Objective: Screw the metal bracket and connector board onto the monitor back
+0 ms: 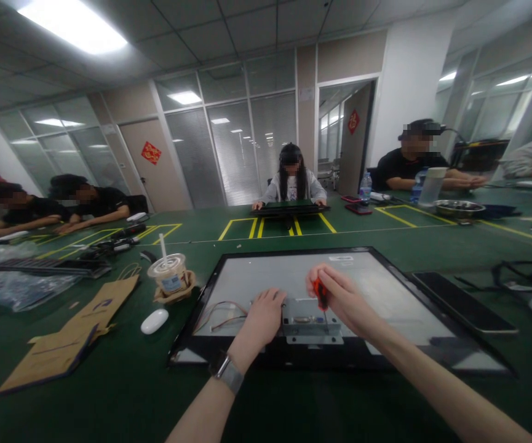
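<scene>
A flat display panel (251, 271) with a black frame lies back side up on the green table before me. Near its front edge sits a grey metal bracket (314, 338) with a row of connector ports. My left hand (266, 317) lies over the bracket's left end, fingers extended and pressing down; its fingertips are partly hidden. In my right hand (337, 289) is a red and black screwdriver (321, 294), closed in the fingers. It stands nearly upright, its shaft pointing down at the bracket's right side. Thin wires (222, 311) run across the panel left of my left hand.
Left of the panel are an iced drink cup (168, 274) in a carrier, a white mouse (154, 321) and a paper bag (69, 335). A black phone-like slab (464, 301) lies at right. Across the table, a person holds a dark panel (291, 209); others sit either side.
</scene>
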`<state>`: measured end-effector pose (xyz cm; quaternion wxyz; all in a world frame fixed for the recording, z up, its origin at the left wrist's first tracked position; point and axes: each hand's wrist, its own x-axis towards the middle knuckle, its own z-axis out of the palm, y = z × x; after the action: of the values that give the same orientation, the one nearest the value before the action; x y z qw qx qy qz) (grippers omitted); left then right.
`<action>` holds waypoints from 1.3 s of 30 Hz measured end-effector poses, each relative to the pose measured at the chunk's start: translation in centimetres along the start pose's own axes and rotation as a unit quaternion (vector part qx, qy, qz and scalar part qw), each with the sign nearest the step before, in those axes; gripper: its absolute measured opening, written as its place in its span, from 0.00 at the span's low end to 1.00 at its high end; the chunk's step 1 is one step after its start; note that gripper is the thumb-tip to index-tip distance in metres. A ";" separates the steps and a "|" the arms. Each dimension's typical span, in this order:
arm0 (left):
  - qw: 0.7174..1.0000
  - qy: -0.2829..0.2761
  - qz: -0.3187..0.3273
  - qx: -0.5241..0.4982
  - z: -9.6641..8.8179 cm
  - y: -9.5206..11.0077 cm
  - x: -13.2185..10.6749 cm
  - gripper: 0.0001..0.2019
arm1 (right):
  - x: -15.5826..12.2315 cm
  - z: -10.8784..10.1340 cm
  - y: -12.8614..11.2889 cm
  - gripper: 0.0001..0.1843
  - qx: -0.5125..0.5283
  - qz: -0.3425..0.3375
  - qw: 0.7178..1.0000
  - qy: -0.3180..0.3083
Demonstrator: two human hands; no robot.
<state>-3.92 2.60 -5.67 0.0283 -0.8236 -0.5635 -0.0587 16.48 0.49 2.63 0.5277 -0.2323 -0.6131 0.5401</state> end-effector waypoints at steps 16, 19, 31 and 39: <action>1.000 -0.015 -0.005 0.000 -0.4 0.2 0.2 0.25 | 2.5 -0.5 1.6 0.18 0.113 0.099 0.980 -0.134; 1.000 -0.009 -0.002 -0.004 -0.3 0.1 0.2 0.25 | 2.9 -0.9 1.6 0.15 0.135 0.088 0.979 -0.122; 1.000 0.014 0.014 -0.001 -0.4 0.2 0.0 0.23 | 3.3 -1.4 1.2 0.16 0.132 0.070 0.985 -0.081; 0.965 0.240 0.076 0.071 -2.4 1.1 -0.3 0.15 | 3.1 -0.6 1.7 0.17 0.134 0.063 0.986 -0.070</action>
<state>-3.17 1.61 -3.27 0.2260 -0.8216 -0.4784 -0.2123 15.51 3.92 2.19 0.4745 -0.1592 -0.5549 0.6645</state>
